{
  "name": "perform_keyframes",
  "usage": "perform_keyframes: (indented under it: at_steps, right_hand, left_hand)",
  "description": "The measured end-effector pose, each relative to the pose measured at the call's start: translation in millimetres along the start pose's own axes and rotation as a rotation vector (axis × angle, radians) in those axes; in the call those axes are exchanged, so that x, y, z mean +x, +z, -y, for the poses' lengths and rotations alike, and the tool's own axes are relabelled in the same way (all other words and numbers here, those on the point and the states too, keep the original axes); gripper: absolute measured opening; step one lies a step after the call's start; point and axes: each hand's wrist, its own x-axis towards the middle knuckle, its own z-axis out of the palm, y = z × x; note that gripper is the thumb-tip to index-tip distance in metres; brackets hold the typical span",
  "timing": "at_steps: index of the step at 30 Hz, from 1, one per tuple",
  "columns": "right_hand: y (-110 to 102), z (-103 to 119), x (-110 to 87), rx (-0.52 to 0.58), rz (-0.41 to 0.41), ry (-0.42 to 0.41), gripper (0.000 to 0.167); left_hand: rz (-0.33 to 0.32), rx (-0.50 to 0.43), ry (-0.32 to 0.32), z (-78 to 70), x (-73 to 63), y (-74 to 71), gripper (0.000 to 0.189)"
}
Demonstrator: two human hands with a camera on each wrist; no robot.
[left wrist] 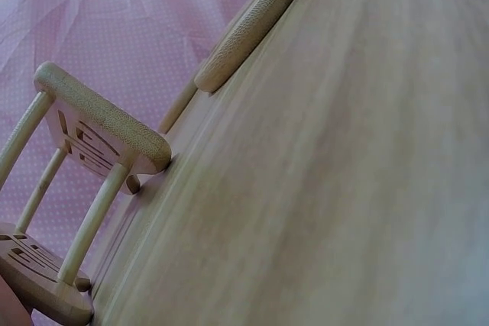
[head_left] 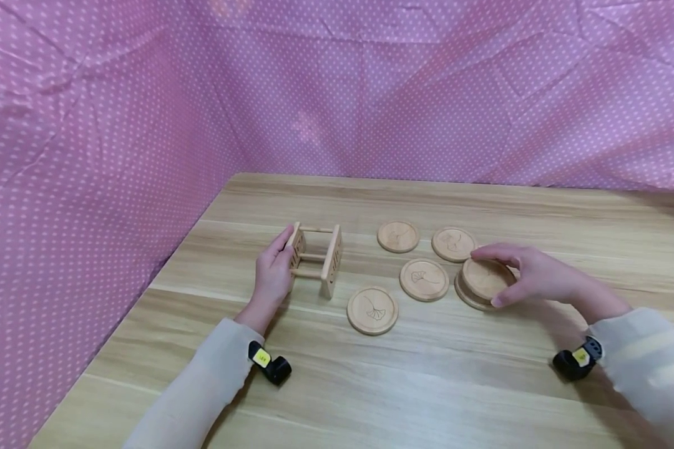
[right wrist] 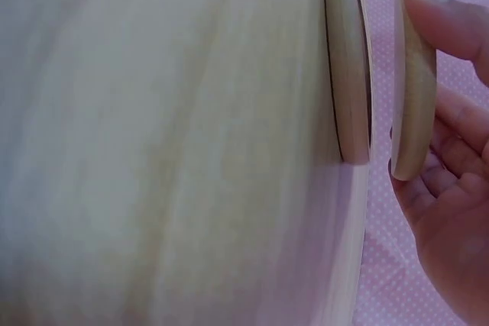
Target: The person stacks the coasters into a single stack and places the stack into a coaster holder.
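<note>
My left hand (head_left: 273, 269) holds the left side panel of a small wooden coaster rack (head_left: 331, 262), two slotted panels joined by round rods. The rack stands on the table; in the left wrist view, its rods and panel (left wrist: 103, 120) show at the left. On the right, my right hand (head_left: 542, 274) pinches a round wooden coaster (head_left: 487, 278) by its edges. That coaster hangs just over another coaster (head_left: 467, 298) lying on the table. A gap between the held coaster (right wrist: 415, 89) and the lower one (right wrist: 349, 66) shows in the right wrist view.
Several coasters with engraved leaf drawings lie between the hands: one nearest me (head_left: 373, 310), one in the middle (head_left: 424, 280), and two farther back (head_left: 398, 237). Pink dotted cloth (head_left: 371, 93) hangs behind and left of the wooden table (head_left: 415, 386).
</note>
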Motion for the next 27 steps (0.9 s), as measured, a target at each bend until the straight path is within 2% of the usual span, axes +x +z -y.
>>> perform_keyframes:
  at_steps: [4, 10, 14, 21, 27]
  right_hand:
    - [2.3, 0.4, 0.9, -0.003, 0.031, -0.001, 0.076]
    - [4.9, 0.5, 0.5, -0.026, 0.034, -0.057, 0.077]
    - [5.3, 0.8, 0.8, -0.040, 0.041, -0.063, 0.077]
    - [5.6, 2.6, 1.6, -0.056, 0.067, 0.006, 0.079]
    - [6.2, 2.1, 3.0, -0.046, 0.065, 0.021, 0.080]
  left_hand:
    - [0.003, -0.001, 0.005, -0.4, -0.5, -0.2, 0.042]
    - [0.005, -0.012, 0.002, 0.4, -0.8, -0.2, 0.043]
    - [0.003, -0.014, 0.015, 0.3, -0.4, -0.1, 0.043]
    - [0.005, -0.001, 0.012, 0.6, -0.1, -0.4, 0.043]
    - [0.014, -0.002, -0.005, 1.0, 0.2, -0.4, 0.043]
